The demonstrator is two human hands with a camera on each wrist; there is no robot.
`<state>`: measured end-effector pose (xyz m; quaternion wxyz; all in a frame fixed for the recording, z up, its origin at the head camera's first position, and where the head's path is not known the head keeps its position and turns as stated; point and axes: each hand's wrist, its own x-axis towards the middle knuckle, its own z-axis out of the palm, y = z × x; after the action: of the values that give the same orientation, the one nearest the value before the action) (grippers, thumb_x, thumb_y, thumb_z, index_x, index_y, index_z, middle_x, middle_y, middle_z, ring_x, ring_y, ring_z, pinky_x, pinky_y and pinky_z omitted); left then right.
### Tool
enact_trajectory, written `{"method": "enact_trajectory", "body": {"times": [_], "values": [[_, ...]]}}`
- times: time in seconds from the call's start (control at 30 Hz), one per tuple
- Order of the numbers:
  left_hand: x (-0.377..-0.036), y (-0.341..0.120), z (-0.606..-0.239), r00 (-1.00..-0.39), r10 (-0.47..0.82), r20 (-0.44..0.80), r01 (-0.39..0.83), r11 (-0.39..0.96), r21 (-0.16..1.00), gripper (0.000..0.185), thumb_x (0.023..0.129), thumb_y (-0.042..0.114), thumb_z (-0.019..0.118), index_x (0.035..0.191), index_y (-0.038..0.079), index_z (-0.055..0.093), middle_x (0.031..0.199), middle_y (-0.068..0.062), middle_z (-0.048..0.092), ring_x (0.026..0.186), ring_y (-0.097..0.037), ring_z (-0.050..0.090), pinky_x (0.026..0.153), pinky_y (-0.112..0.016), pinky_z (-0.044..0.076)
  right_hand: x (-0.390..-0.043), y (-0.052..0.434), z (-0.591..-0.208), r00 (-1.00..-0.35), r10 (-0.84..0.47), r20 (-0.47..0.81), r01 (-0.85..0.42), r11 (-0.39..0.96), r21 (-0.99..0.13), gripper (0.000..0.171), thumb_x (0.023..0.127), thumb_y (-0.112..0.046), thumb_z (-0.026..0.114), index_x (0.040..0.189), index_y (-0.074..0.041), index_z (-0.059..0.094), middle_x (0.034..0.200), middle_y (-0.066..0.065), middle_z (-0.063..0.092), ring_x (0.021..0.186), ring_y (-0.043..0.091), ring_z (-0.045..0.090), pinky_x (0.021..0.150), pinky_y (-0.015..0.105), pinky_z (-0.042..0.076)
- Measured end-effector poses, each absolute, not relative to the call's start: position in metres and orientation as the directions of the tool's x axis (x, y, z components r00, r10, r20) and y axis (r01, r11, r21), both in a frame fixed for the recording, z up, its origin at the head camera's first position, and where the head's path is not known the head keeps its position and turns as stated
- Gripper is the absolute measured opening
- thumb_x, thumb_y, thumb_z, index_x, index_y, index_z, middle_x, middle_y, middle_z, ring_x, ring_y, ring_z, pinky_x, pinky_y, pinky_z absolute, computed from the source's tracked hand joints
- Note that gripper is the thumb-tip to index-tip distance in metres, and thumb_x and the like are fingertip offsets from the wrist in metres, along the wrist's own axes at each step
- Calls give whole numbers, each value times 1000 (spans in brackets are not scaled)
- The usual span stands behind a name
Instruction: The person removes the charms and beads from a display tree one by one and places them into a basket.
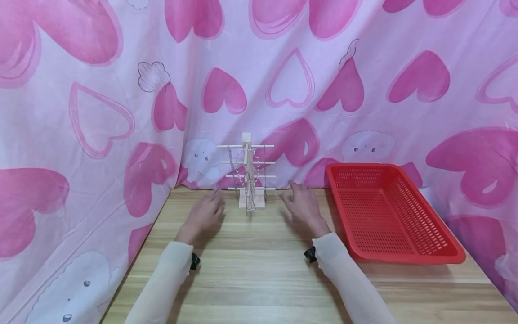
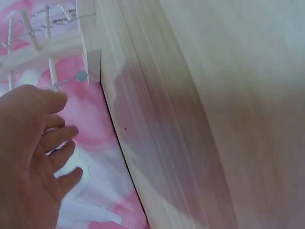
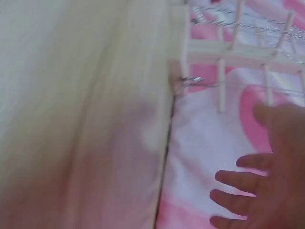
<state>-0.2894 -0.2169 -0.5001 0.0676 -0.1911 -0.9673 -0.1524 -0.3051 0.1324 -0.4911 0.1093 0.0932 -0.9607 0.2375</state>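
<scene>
A pale wooden jewelry stand (image 1: 246, 137) with several thin pegs stands upright near the table's back edge. Necklaces hang from it: a silver chain (image 1: 230, 155) on the left, a bead strand (image 1: 258, 167), and more chains at the front and right. Left of the stand, my left hand (image 1: 203, 212) hovers with loosely bent fingers, holding nothing. My right hand (image 1: 302, 204) is on the other side, fingers spread and likewise without anything in it. In the left wrist view a round pendant (image 2: 82, 76) hangs near the base. Both hands appear apart from the stand.
On the right of the wood-grain table (image 1: 251, 270) sits a red plastic basket (image 1: 344, 225) with perforated walls. A pink heart-patterned curtain (image 1: 259, 58) hangs close behind the table and along its left side. Dark bands with small devices circle both wrists.
</scene>
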Motion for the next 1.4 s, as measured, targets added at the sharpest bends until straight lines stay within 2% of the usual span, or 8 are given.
{"method": "enact_trajectory", "body": {"times": [0.07, 0.17, 0.33, 0.57, 0.77, 0.93, 1.17, 1.4], "values": [[-287, -213, -501, -902, 362, 236, 420, 863, 282, 38, 111, 21, 54, 141, -2, 64, 148, -23, 63, 140, -42, 59, 120, -59, 47, -306, 129, -482, -950, -76, 304, -227, 834, -502, 60, 106, -46, 62, 150, -5, 59, 144, 19, 68, 133, 42, 65, 111, 62, 53], [-283, -203, -502, -888, 384, 253, 449, 843, 296, 36, 113, 23, 51, 138, 2, 68, 141, -18, 69, 133, -39, 65, 115, -55, 53, -307, 122, -466, -931, -38, 362, -251, 787, -563, 44, 106, -38, 63, 138, -8, 70, 131, 14, 76, 119, 35, 73, 98, 56, 61], [-279, -186, -503, -880, 435, 193, 475, 822, 315, 46, 115, 27, 45, 152, 3, 58, 159, -17, 56, 148, -39, 53, 125, -54, 43, -310, 106, -432, -886, -46, 461, -355, 708, -611, 30, 106, -28, 66, 126, -9, 77, 115, 10, 81, 105, 27, 77, 86, 48, 64], [-283, -174, -511, -869, 482, 107, 491, 818, 301, 54, 116, 26, 40, 162, -2, 38, 172, -21, 34, 159, -42, 35, 132, -57, 30, -318, 79, -385, -844, -77, 530, -451, 637, -625, 25, 104, -19, 68, 123, -8, 78, 111, 9, 80, 97, 24, 77, 83, 40, 66], [-288, -171, -519, -851, 521, 69, 520, 813, 262, 58, 116, 26, 36, 165, -4, 31, 174, -23, 26, 162, -43, 27, 134, -58, 25, -329, 66, -372, -872, -44, 487, -385, 675, -629, 28, 105, -23, 68, 128, -10, 77, 111, 9, 82, 92, 23, 78, 75, 37, 65], [-287, -166, -520, -829, 559, -15, 538, 804, 254, 60, 116, 29, 35, 167, -1, 24, 177, -20, 17, 166, -38, 18, 136, -54, 19, -332, 63, -374, -892, -16, 452, -340, 682, -647, 29, 105, -24, 69, 128, -9, 76, 110, 9, 82, 90, 25, 79, 70, 37, 65], [-284, -164, -521, -802, 597, -25, 567, 775, 279, 60, 115, 24, 38, 165, -7, 27, 177, -23, 19, 165, -42, 19, 135, -56, 21, -335, 57, -378, -875, 42, 483, -343, 649, -679, 25, 104, -25, 70, 121, -9, 79, 105, 8, 82, 89, 24, 78, 75, 38, 65], [-286, -165, -522, -805, 592, -43, 561, 783, 267, 61, 116, 27, 37, 165, -6, 26, 177, -21, 17, 165, -41, 18, 136, -55, 21, -336, 51, -378, -843, 93, 530, -351, 652, -672, 19, 104, -24, 70, 113, -10, 81, 98, 8, 82, 86, 24, 77, 76, 39, 64]]}}
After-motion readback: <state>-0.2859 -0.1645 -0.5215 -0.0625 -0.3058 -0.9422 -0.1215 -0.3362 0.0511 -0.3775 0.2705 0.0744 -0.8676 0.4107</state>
